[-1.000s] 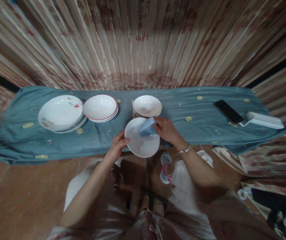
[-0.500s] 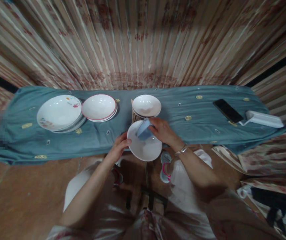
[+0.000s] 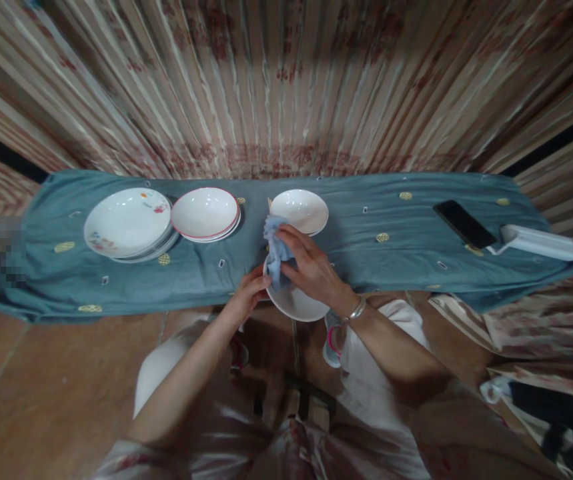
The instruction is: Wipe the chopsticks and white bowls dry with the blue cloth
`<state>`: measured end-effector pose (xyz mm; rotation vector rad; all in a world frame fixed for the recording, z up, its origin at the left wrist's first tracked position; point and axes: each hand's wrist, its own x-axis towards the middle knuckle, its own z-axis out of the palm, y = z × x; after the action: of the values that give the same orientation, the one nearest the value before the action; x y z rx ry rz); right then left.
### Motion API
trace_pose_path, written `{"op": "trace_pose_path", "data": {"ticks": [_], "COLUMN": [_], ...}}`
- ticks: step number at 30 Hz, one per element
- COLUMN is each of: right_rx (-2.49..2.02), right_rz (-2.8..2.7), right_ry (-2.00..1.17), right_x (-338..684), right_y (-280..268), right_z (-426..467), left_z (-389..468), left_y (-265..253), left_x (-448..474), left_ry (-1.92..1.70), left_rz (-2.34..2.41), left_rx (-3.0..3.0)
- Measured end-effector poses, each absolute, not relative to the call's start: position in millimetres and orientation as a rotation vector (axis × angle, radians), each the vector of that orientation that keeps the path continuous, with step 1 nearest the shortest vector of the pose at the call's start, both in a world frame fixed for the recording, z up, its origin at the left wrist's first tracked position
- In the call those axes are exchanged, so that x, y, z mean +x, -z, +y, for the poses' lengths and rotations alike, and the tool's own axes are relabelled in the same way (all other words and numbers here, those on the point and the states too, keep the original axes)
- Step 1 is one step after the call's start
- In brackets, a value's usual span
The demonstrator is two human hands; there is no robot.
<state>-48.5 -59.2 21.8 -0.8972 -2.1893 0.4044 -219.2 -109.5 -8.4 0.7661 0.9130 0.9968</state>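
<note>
A white bowl [image 3: 300, 303] is held at the front edge of the table, its inside facing up toward me. My left hand [image 3: 250, 291] grips its left rim, thumb over the edge. In my right hand [image 3: 311, 267] is a light blue cloth [image 3: 277, 250], pressed against the bowl's upper left rim and draped over it. Right behind stands another white bowl [image 3: 300, 208], with wooden chopsticks barely showing at its left. My right hand covers part of the held bowl.
Stacked plates with a floral pattern [image 3: 129, 223] and red-rimmed bowls [image 3: 206, 212] sit to the left on the blue-green tablecloth [image 3: 356, 263]. A black phone [image 3: 463, 223] and a white handled object [image 3: 541, 243] lie at the right. A pleated curtain [image 3: 286, 100] hangs behind.
My right hand has moved the cloth from the inside of the bowl up to its upper left rim. The cloth is now more bunched. The view has shifted slightly.
</note>
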Motion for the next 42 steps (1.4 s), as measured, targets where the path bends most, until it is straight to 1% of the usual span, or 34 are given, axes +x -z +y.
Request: {"op": "trace_pose_path", "data": {"ticks": [5, 10, 23, 26, 29, 32, 34, 38, 40, 42], "right_rx": [-0.838, -0.704, -0.578, -0.585, -0.591, -0.622, -0.714, -0.97, -1.03, -1.034], "right_rz": [-2.247, -2.269, -2.178, -2.217, -2.338, -2.508, -2.619, -2.744, -2.741, -2.711], "right_ry": [-0.474, -0.649, -1.085, -1.201, -1.238, -1.18, -1.084, -0.69, -0.477, -0.338], "right_x": [-55, -60, -49, -45, -42, -39, -36, -33, -33, -34], "right_y": [-24, -29, -48, -50, -52, -58, -60, -57, -51, -45], "right_z": [-65, -71, -74, -72, -70, -70, -71, -72, -72, -70], "left_z": [-110, -109, -110, -110, -109, -108, -107, -105, -105, -105], "left_y": [4, 3, 3, -1, -6, -8, -7, -4, -2, -1], "left_x": [-217, -219, -218, -216, -216, -218, -221, -224, -224, -224], "left_ry": [-1.05, -1.096, -1.111, -1.109, -1.135, -1.17, -1.197, -1.21, -1.202, -1.196], "left_rz": [0.927, 0.948, 0.915, 0.894, 0.908, 0.954, 0.987, 1.037, 1.04, 1.033], "left_rx": [0.697, 0.634, 0.501, 0.537, 0.57, 0.604, 0.629, 0.659, 0.668, 0.674]}}
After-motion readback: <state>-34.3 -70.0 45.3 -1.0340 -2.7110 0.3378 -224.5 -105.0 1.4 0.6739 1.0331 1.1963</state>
